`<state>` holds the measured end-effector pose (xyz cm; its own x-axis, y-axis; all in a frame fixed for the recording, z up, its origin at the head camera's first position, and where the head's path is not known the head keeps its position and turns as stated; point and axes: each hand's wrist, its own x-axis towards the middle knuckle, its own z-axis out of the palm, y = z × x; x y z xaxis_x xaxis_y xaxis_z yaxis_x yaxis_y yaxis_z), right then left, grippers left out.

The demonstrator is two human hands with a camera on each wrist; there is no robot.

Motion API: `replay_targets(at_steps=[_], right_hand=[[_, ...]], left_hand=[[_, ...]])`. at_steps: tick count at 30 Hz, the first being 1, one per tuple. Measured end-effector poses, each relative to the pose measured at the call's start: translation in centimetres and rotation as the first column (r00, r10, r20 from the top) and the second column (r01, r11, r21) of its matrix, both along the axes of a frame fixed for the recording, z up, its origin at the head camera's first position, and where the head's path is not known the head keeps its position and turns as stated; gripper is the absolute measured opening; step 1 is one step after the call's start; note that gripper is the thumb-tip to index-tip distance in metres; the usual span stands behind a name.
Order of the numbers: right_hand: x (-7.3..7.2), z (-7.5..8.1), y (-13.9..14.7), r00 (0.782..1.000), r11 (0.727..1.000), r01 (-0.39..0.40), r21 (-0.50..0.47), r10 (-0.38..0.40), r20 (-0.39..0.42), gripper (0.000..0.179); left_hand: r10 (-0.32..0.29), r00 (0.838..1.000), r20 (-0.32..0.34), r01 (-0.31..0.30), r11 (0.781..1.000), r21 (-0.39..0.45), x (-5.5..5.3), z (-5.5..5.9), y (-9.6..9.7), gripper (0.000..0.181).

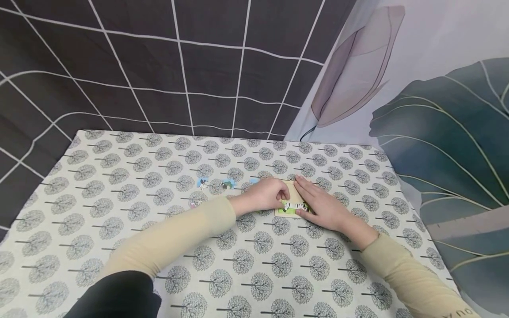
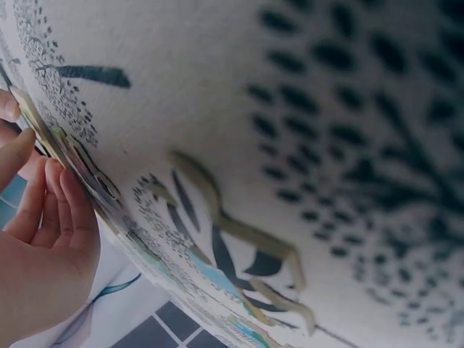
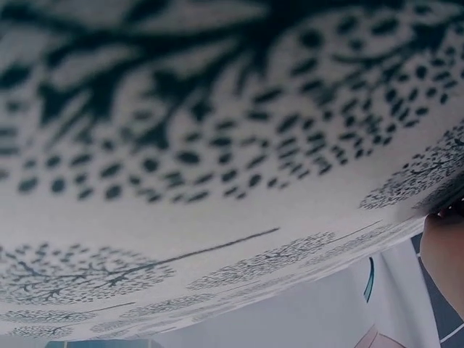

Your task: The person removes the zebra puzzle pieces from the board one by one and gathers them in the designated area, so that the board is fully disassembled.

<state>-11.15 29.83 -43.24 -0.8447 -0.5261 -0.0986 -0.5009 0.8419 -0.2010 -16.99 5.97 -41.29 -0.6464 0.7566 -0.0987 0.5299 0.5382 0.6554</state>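
Note:
A small wooden puzzle board [image 1: 292, 213] lies on the patterned cloth, with a zebra-striped piece [image 1: 296, 206] and green ground in its lower part. Bare pale wood shows in its upper part. My left hand [image 1: 264, 194] is at the board's left side, fingertips curled together and pinching at the left end of the striped puzzle piece. In the left wrist view, the left hand's fingers [image 2: 51, 210] gather at the board's edge. My right hand [image 1: 324, 207] rests on the board's right side with straight fingers, its thumb by the striped piece.
Several loose puzzle pieces lie left of the board: a blue one with black and white [image 1: 202, 183], a blue and green one [image 1: 228, 184], and a pinkish one [image 1: 195, 203] beside the left sleeve. A dark gridded curtain [image 1: 207, 66] hangs behind the table.

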Motion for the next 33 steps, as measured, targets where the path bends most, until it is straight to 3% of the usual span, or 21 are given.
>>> replay_targets(at_steps=[12,25,33], right_hand=[[0.08,-0.16,0.03,1.0,1.0,0.006,-0.025,-0.006,0.023,0.085],[-0.07,-0.15,0.1,1.0,0.999,-0.01,-0.033,0.01,0.005,0.087],[-0.02,-0.29,0.08,1.0,0.999,-0.008,-0.041,0.008,0.002,0.085]], left_hand=[[-0.01,0.999,-0.051,0.007,0.999,-0.052,0.37,0.08,0.1,0.026],[0.029,0.998,-0.047,-0.029,1.0,0.003,0.38,0.31,0.29,0.017],[0.053,0.996,0.065,-0.061,0.991,0.122,0.28,0.34,-0.08,0.007]])
